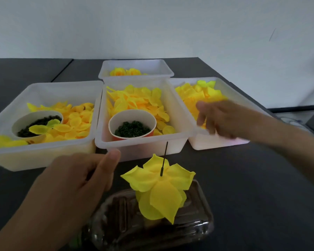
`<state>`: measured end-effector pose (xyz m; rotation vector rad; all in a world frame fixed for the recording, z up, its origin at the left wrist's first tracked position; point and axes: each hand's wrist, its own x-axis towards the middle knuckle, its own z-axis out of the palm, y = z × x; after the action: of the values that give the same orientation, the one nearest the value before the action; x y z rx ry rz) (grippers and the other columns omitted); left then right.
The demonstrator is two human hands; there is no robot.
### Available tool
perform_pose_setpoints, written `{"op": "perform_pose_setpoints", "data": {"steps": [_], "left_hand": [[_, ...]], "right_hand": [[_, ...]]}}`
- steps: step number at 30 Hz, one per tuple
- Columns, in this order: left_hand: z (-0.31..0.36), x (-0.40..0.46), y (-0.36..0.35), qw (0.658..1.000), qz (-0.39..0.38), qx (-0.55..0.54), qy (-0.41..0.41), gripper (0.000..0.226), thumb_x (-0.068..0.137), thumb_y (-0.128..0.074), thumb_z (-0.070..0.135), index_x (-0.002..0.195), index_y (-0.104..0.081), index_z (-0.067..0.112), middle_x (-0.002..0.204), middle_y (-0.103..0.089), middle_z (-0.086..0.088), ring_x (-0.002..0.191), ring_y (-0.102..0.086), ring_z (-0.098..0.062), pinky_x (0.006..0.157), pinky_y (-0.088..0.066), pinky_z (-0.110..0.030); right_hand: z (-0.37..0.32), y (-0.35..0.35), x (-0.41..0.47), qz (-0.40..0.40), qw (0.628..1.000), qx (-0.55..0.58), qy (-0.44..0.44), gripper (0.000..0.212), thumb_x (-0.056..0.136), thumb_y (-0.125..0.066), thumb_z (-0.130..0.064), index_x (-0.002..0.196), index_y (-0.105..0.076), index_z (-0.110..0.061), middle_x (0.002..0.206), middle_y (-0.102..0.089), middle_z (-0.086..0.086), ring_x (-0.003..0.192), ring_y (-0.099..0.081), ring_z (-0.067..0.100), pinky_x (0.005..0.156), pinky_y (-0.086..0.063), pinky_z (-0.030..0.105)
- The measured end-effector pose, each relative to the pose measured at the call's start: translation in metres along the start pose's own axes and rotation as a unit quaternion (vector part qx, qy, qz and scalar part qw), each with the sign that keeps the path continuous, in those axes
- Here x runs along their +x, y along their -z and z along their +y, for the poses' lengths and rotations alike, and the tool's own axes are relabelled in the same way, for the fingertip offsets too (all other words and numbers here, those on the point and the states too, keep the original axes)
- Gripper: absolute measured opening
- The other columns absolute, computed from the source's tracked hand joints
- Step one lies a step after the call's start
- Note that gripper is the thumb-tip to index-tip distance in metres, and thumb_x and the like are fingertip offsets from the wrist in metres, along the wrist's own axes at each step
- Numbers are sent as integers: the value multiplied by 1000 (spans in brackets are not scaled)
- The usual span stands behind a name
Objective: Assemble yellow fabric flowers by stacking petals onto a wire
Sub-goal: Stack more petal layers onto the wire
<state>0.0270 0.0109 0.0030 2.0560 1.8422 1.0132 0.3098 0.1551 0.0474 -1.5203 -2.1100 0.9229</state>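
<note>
While yellow petals (159,185) sit threaded on the upright wire (163,160) above a clear tray (198,220), left hand (76,180) beside them, grip relaxed, empty, right hand (223,120) blurred over the right bin (216,142), grip unclear

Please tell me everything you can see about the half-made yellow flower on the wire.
The half-made flower is bright yellow, thin fabric by its look. Several pointed petals are stacked on a thin dark wire, which rises above them, tilted slightly. The petals spread and droop over a clear plastic container on the dark table. Neither hand touches it.
</note>
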Motion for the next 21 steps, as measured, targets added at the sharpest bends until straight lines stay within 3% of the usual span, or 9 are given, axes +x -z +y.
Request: {"op": "perform_pose_setpoints", "data": {"steps": [3,5,7,10,13,15,18,21], "left_hand": [[-1,12,7,999,32,5,-16,67,92,-16,75,66,-55,28,49,-52,7,44,-50,-5,44,-34,-25],[0,21,8,998,53,-5,-26,60,93,-21,70,67,-55,28,51,-53,8,47,-51,-5,45,-37,-21],[1,28,9,997,66,-13,-25,54,92,-26,67,67,-55,29,51,-52,10,49,-52,-4,46,-36,-14],[3,33,8,997,70,-27,-1,50,87,-29,66,67,-57,30,50,-52,7,50,-53,-5,44,-34,-22],[2,37,10,997,63,-44,14,51,84,-29,67,68,-59,29,49,-53,5,47,-52,-5,43,-36,-15],[-2,38,12,997,62,-52,18,51,84,-31,66,65,-60,28,47,-51,3,45,-50,-7,45,-37,-14],[-11,39,15,996,65,-47,27,50,84,-33,67,64,-60,30,46,-49,3,43,-48,-10,44,-36,-22],[-13,39,13,996,69,-58,26,45,82,-35,65,63,-60,32,46,-49,4,45,-50,-10,48,-38,-27]], "right_hand": [[27,34,74,144,971,-185,44,24,93,-57,-37,79,-65,-19,76,-64,-7,63,-54,7,57,-40,20],[47,42,118,142,953,-266,23,12,91,-62,-26,96,-66,-15,99,-65,7,78,-55,19,70,-39,26],[65,39,151,129,948,-292,-2,31,90,-65,-30,115,-63,-12,114,-64,14,98,-57,26,84,-43,31],[75,25,186,165,949,-266,-30,51,93,-58,-47,124,-58,-7,125,-60,16,119,-52,33,100,-38,40],[79,9,209,158,933,-311,-91,55,90,-57,-53,113,-59,-3,118,-58,19,118,-47,38,101,-36,43],[82,5,217,189,928,-308,-92,41,88,-64,-37,112,-60,-4,118,-57,19,118,-45,37,97,-34,40],[79,14,217,232,928,-284,-66,20,85,-66,-21,99,-67,-7,110,-62,17,113,-49,36,90,-36,37],[63,34,200,244,937,-247,-46,24,87,-67,-24,90,-71,0,96,-68,18,99,-58,34,82,-39,34]]}}
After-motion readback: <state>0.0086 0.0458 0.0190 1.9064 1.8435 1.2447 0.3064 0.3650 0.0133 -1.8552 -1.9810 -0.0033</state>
